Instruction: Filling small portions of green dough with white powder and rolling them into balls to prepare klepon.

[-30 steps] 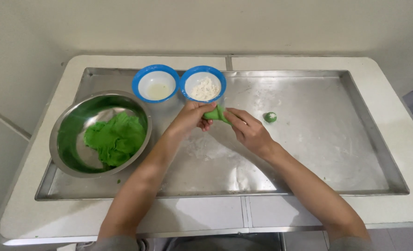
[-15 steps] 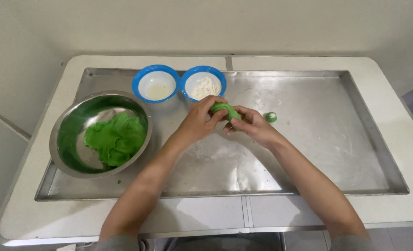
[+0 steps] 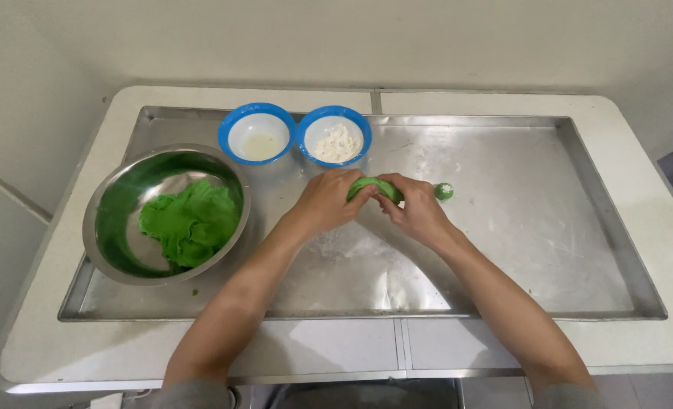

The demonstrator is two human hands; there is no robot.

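My left hand [image 3: 327, 203] and my right hand [image 3: 416, 212] meet over the middle of a large steel tray [image 3: 503, 250]. Together they pinch a piece of green dough [image 3: 373, 186], stretched between the fingers of both hands. A small green dough ball [image 3: 443, 192] lies on the tray just right of my right hand. A steel bowl [image 3: 109, 220] at the tray's left holds a big mass of green dough [image 3: 191, 222].
Two blue-rimmed bowls stand at the tray's back: one with a pale liquid [image 3: 257, 135], one with white flour [image 3: 334, 136]. Flour dust marks the tray beneath my hands. The tray rests on a white table [image 3: 639, 129] against a wall.
Both hands have stayed over the tray's middle, working the green dough piece; it went from a small lump between the fingertips to a wider, flatter piece held by both hands.
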